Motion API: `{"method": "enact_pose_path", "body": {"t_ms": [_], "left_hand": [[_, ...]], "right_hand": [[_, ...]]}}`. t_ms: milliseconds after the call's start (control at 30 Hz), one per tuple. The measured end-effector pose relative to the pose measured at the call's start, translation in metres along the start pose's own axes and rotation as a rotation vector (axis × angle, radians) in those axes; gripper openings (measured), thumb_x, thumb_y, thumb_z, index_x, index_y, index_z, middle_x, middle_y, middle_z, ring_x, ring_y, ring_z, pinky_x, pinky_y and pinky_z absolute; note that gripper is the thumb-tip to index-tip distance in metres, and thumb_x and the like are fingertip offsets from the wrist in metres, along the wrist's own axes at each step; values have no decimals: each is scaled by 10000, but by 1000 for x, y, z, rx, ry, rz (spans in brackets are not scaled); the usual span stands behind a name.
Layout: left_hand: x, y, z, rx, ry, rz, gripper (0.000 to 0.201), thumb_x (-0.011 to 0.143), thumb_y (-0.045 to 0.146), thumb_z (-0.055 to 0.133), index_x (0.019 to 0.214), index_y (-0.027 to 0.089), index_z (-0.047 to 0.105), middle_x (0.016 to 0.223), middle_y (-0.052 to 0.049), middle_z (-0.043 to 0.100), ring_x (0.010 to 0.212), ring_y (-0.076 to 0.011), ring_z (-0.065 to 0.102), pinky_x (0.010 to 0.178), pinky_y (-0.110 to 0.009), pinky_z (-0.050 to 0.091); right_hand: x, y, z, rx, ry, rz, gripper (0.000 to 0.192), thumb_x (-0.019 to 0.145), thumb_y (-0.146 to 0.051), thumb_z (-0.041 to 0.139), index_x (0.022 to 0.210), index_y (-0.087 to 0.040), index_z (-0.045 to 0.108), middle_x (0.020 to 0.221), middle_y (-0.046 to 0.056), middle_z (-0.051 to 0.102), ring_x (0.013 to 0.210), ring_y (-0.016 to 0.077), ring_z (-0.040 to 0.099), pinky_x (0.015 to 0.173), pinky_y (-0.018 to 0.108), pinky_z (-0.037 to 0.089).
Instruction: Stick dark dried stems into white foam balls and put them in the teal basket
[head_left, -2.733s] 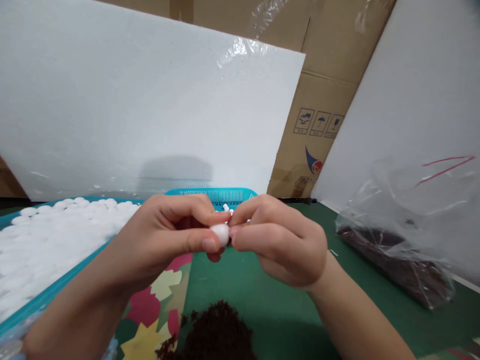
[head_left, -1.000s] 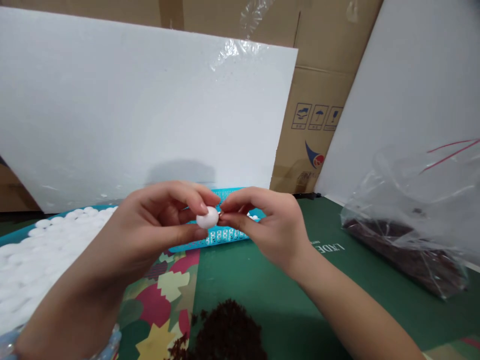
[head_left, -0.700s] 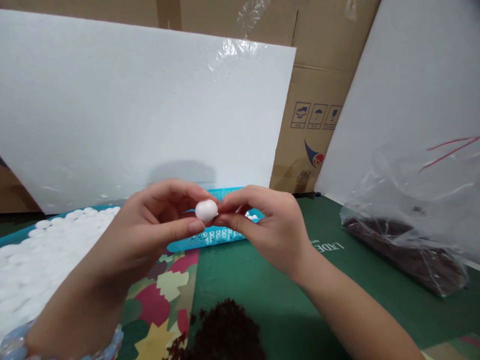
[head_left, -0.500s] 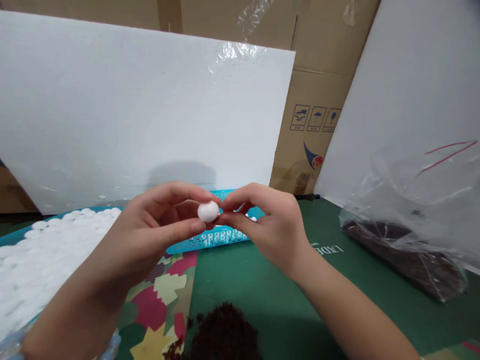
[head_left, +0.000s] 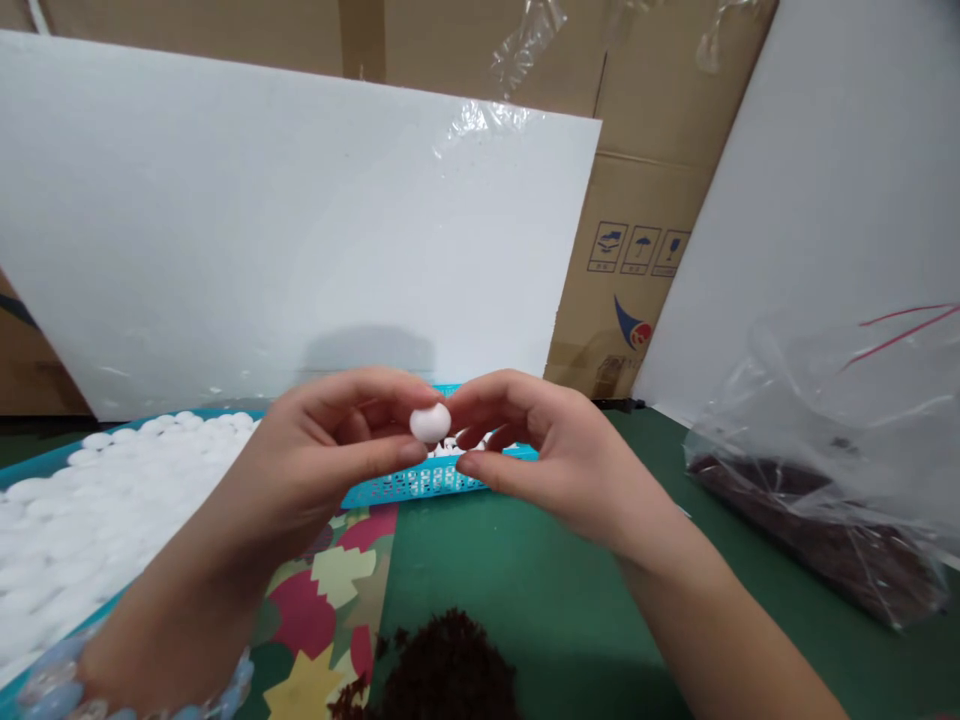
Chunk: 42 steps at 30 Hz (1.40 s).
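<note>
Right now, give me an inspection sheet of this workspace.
Surface: green mat, with a leaf-patterned sheet at its left.
Job's things: small white ball pinched at the left hand's fingertips.
Clutter: blue basket heaped with white balls; dark brown crumb pile; clear bag with dark contents.
Hands: left hand holds the ball; right hand beside it, fingers loosely curled.
Cables: nothing seen.
Surroundings: white foam boards leaning against cardboard boxes.

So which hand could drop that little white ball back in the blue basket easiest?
Probably the left hand: its fingertips already pinch the white ball, right above the blue basket. The right hand holds nothing.
</note>
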<state>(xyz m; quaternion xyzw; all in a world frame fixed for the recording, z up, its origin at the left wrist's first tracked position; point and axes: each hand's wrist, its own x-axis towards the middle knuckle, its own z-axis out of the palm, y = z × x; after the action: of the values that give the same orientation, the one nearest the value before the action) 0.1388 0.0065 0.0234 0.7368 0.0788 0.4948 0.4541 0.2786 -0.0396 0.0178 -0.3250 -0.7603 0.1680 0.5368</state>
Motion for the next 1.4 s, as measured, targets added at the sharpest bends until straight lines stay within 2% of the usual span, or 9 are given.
{"method": "enact_pose_path", "body": {"t_ms": [267,467,600,833,1133,1400], "left_hand": [[1,1,1,-30,-15,-27,170,550,51,572,629,199,599,577,90,603,539,-24,534,465,-47,427],[-1,0,0,-40,-68,-16,171,569,51,563,658,195,588,613,88,600,576,-21,537,504,-51,431],[-2,2,2,-21,-50,-12,143,563,67,573,644,185,585,593,91,593,555,-10,527,470,-30,421],[0,6,5,12,-53,-56,154,528,46,584,613,175,585,537,95,560,507,-2,503,429,-27,398],[1,5,5,58,-33,-46,118,498,118,621,592,182,593,525,79,564,462,-15,489,383,-42,386],[1,9,4,1,-15,-52,94,516,80,600,579,149,599,505,70,573,456,-22,494,372,-52,372]], "right_hand": [[0,-1,3,119,24,30,84,617,-64,543,679,-114,514,620,-32,544,551,20,505,474,58,390],[0,-1,3,15,77,-20,86,613,-43,552,662,-110,529,613,-37,557,562,12,509,478,44,374],[1,-1,3,0,87,-32,79,621,-46,550,650,-116,529,617,-43,562,570,13,514,483,41,377],[1,1,3,-4,32,-66,114,625,-25,539,617,-137,522,591,-57,559,561,29,521,472,69,384],[0,3,3,-56,-18,-123,119,672,-63,492,627,-172,509,608,-52,567,566,69,531,477,133,416],[-1,1,6,-223,7,-226,162,746,-135,406,623,-128,512,532,-30,501,463,56,442,395,130,336]]}}
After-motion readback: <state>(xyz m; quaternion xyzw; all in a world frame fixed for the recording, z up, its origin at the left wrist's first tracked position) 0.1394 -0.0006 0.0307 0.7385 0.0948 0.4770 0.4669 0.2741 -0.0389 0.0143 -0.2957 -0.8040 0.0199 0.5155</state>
